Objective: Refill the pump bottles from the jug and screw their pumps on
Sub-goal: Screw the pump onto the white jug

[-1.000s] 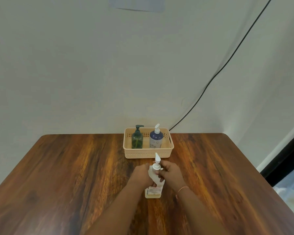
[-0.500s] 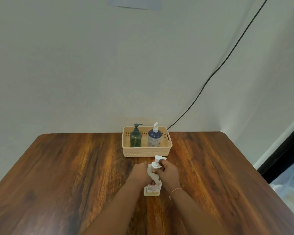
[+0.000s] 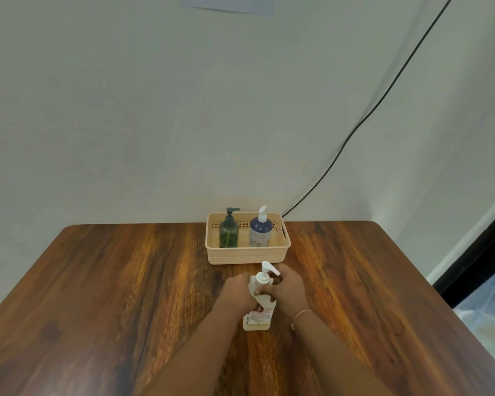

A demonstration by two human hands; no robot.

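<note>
A white pump bottle [image 3: 257,320] with a printed label stands upright on the wooden table [image 3: 126,281], just in front of the basket. My left hand [image 3: 236,291] wraps its upper body from the left. My right hand [image 3: 287,287] grips the collar of its white pump [image 3: 265,272], whose spout points right. In the beige basket [image 3: 247,255] at the back stand a dark green pump bottle [image 3: 228,231] and a blue-and-white pump bottle [image 3: 260,230], both with pumps on. No jug is in view.
The table's far edge meets a pale wall. A black cable [image 3: 369,115] runs down the wall to behind the basket. At the right, past the table edge, is a dark door frame [image 3: 475,250] and floor.
The pump spout has turned from pointing away to pointing right under my right hand. Both hands stay on the white bottle. The view has shifted slightly.
</note>
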